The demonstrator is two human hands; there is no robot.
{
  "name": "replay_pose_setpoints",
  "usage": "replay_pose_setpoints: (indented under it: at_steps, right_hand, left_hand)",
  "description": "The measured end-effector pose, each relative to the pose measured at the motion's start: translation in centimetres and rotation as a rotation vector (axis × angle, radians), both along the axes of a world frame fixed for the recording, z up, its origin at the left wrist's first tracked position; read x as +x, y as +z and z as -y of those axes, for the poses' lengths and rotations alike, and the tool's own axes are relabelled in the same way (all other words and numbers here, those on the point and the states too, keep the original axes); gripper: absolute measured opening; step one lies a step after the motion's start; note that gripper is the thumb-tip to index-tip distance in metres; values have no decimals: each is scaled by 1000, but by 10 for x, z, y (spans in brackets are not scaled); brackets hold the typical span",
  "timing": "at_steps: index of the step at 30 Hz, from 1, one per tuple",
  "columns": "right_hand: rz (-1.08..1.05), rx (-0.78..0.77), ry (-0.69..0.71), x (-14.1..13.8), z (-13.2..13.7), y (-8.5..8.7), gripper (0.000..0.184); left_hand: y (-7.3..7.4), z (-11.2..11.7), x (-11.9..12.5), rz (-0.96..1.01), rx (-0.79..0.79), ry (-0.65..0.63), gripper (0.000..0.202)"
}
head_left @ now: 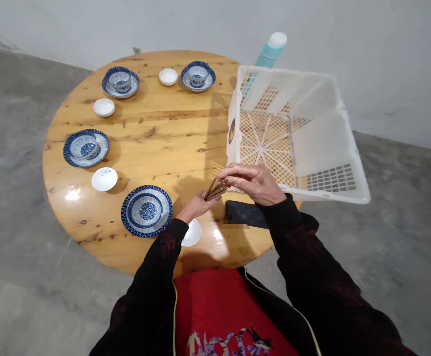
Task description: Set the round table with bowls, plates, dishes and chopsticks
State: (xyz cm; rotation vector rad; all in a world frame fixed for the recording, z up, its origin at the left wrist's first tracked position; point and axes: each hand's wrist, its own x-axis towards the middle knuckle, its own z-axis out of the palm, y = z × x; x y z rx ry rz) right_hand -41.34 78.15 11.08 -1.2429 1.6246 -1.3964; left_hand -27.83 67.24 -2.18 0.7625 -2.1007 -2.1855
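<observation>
A small bundle of brown chopsticks (215, 191) is held between my hands, above the near right part of the round table. My left hand (198, 205) is closed round the lower end of the bundle. Curled over the upper end are the fingers of my right hand (257, 183), touching the sticks. Below my left wrist a small white dish (192, 234) is partly hidden by the sleeve. Just left of it lies a blue-patterned plate (147, 211). Under my right wrist is a dark flat object (245, 214), partly covered by my sleeve.
A white plastic basket (317, 123) stands on the table's right side. Behind it rises a turquoise bottle (267, 55). Patterned bowls on plates (120, 81) line the far and left parts of the wooden table (156, 148), with small white dishes (104, 179) between them.
</observation>
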Motion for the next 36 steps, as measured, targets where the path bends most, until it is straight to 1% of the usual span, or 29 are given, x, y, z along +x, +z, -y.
replay_pose_setpoints:
  at_steps: [3,7,12,16,20,25,28,31,36]
  right_hand:
    - [49,28,-2,-1,2,-2,24]
    - [96,62,28,-5,7,-5,27]
    - [116,77,115,-13,12,-7,30]
    - [122,48,174,-20,16,-7,30]
    - [96,77,207,-23,18,-4,34]
    - [226,98,320,-24,20,-2,40]
    - [293,109,372,-25,20,-3,38]
    - [309,126,384,-27,21,-3,36]
    - [314,152,407,-30,21,-3,37]
  left_hand:
    - [-1,0,0,-39,-40,-46,26]
    - [-3,1,1,-38,-14,-35,26]
    - [4,2,2,-26,18,-16,27]
    - [10,4,2,-39,-1,-63,32]
    - [8,6,1,-9,-5,-108,37]
    - [3,5,1,10,79,-80,33]
    - [2,3,1,6,113,-78,32]
    - [4,4,1,-13,115,-76,30]
    - [11,7,0,10,107,-112,29]
